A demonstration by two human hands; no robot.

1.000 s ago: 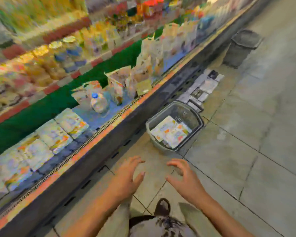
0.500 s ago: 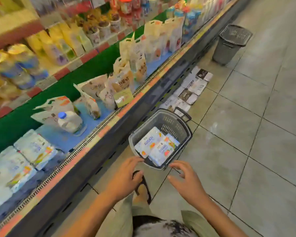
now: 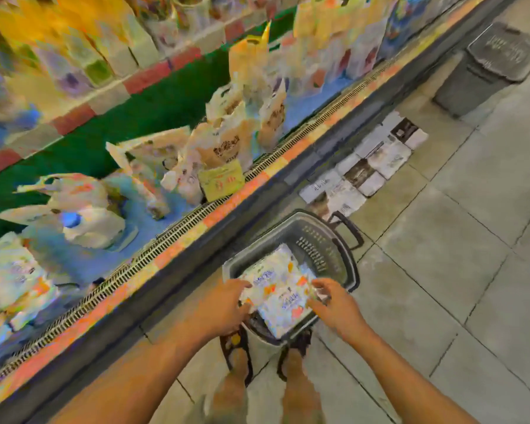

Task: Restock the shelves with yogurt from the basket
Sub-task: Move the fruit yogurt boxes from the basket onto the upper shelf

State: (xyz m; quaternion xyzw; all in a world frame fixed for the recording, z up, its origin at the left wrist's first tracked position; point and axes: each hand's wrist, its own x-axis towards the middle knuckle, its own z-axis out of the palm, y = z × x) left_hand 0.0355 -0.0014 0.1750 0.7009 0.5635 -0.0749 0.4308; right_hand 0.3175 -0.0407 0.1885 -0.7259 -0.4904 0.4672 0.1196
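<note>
Feet (image 3: 237,359): in sandals on the tiled floor, toes at the basket's near end.
Left hand (image 3: 224,307): fingers and thumb curl round the left edge of the yogurt packs (image 3: 276,289).
Right hand (image 3: 334,304): fingers pinch the right edge of the top one; the view is blurred.
Yogurt packs: lying flat inside the basket (image 3: 348,264).
Basket: grey, on the floor beside the shelf (image 3: 178,246).
Shelf: holds a blue-capped bottle (image 3: 89,224) and pale pouches (image 3: 227,139).
Flattened cartons (image 3: 364,172): on the floor beyond the basket.
Second basket (image 3: 496,62): farthest, upturned.

A grey basket (image 3: 318,240) holds white yogurt packs (image 3: 280,293) printed blue and orange; orange-and-yellow shelf edge (image 3: 227,206), green shelf backing (image 3: 166,105).
</note>
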